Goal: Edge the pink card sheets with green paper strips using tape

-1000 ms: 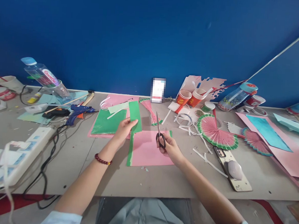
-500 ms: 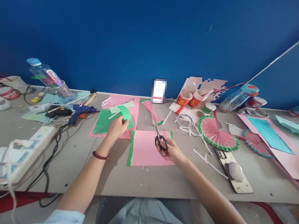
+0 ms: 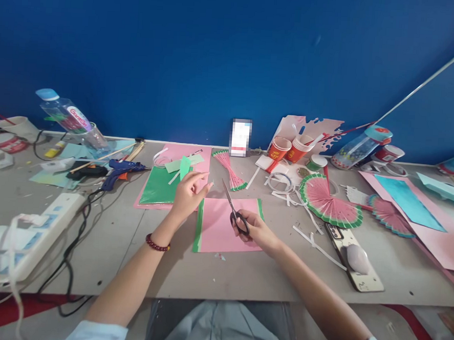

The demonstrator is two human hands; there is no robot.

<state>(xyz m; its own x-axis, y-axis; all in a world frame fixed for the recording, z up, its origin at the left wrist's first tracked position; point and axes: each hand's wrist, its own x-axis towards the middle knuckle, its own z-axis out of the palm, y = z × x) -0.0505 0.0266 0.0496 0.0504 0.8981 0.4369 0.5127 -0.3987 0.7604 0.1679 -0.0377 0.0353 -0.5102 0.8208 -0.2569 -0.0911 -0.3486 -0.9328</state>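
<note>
My right hand [image 3: 254, 229] grips black-handled scissors [image 3: 234, 211], blades pointing up and left over a pink paper sheet [image 3: 227, 225] with a green strip [image 3: 198, 224] along its left edge. My left hand [image 3: 189, 193] hovers above the sheet's upper left corner with fingers spread and nothing in them. Just beyond its fingertips a small green paper piece [image 3: 184, 166] sits over a green sheet [image 3: 160, 186] lying on another pink sheet [image 3: 182, 154].
A blue glue gun [image 3: 121, 169] and a white power strip [image 3: 27, 232] with cables lie at the left. Watermelon paper fans [image 3: 329, 199], red paper cups [image 3: 290, 149], white paper strips [image 3: 315, 242] and a phone [image 3: 354, 260] lie at the right. A blue wall stands behind the table.
My left hand carried the green piece left over the green sheet and let it go; the fingers are now spread. The scissors tilted further left.
</note>
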